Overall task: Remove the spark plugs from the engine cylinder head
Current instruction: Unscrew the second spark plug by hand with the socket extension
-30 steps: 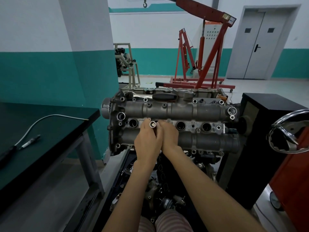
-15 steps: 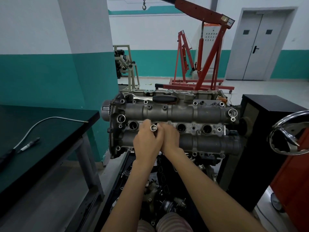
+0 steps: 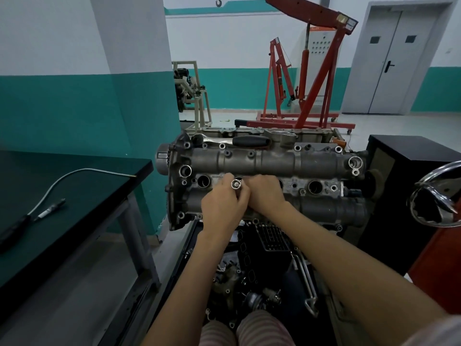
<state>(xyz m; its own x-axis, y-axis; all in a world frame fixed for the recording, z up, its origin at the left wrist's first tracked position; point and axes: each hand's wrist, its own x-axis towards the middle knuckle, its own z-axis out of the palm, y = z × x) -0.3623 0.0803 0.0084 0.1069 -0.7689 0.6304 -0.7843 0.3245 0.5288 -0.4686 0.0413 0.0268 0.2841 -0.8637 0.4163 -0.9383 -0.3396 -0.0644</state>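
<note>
Both hands meet at the cylinder head (image 3: 269,166): the left hand (image 3: 222,203) grips a silver socket (image 3: 236,184) over the second plug well, the right hand (image 3: 265,193) curled beside it. Floor lies open between the dark desk (image 3: 139,168) at left and the engine. No writing is readable.

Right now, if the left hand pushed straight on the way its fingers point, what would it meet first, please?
Probably the grey metal cylinder head, at the plug well beneath the silver socket tool the left hand grips; depth is uncertain.
</note>
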